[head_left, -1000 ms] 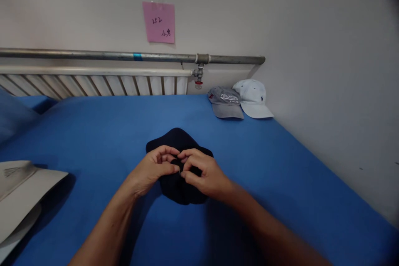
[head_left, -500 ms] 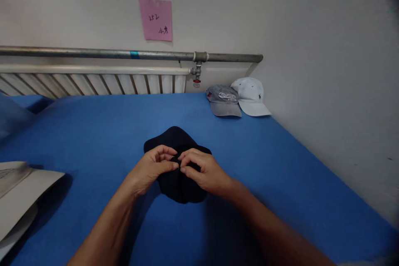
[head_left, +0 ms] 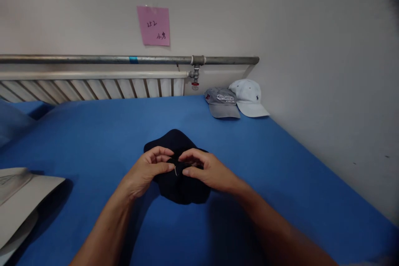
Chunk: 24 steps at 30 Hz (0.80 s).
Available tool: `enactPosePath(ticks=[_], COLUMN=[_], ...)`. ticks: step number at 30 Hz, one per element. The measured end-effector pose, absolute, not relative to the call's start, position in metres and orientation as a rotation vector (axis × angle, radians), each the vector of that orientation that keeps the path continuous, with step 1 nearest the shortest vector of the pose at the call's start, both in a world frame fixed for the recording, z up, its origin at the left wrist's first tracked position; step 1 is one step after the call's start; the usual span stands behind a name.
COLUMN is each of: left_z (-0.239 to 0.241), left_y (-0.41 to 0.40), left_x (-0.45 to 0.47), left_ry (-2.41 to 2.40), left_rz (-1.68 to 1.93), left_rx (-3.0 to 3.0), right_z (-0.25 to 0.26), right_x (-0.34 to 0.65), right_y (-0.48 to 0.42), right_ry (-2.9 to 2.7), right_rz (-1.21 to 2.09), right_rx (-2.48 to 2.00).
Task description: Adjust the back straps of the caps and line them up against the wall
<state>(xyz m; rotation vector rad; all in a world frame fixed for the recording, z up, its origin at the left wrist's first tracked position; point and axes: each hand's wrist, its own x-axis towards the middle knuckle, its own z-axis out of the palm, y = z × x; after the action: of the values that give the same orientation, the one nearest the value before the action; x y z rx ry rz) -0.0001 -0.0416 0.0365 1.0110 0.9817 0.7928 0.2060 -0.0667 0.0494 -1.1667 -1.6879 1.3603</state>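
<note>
A black baseball cap [head_left: 183,193] lies on the blue surface in the middle of the head view, its brim pointing to the upper left. My left hand [head_left: 148,170] pinches a dark strap of the cap between thumb and fingers from the left. From the right, my right hand [head_left: 207,170] grips the same part, thumb below and fingers curled above. Between the two thumbs shows a thin pale line on the strap, too small to make out. The fingers hide part of the cap's opening.
A grey cap [head_left: 222,104] and a white cap [head_left: 249,97] sit side by side at the back right by the wall. Pale card-like sheets [head_left: 34,191] stick in at left. A radiator [head_left: 124,87] and a metal pipe [head_left: 93,59] run behind the blue surface [head_left: 102,133].
My right hand's fingers have opened slightly and its thumb has shifted along the strap. The pale line between the thumbs has come into view. The camera view has tilted up a little.
</note>
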Motion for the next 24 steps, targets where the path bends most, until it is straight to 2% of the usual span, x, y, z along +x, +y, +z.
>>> enactPosePath(ticks=[11, 19, 24], left_z=[0.033, 0.033, 0.038], left_y=[-0.044, -0.045, -0.046], left_x=[-0.003, -0.002, -0.004], left_ry=[0.919, 0.929, 0.922], left_rz=[0.749, 0.736, 0.726], left_rx=[1.061, 1.099, 1.359], right_z=[0.044, 0.032, 0.035], right_x=[0.200, 0.192, 0.196], right_y=[-0.067, -0.068, -0.068], right_ry=[-1.681, -1.877, -1.945], right_rz=[1.410, 0.894, 0.757], right_rx=[-1.251, -1.156, -1.150])
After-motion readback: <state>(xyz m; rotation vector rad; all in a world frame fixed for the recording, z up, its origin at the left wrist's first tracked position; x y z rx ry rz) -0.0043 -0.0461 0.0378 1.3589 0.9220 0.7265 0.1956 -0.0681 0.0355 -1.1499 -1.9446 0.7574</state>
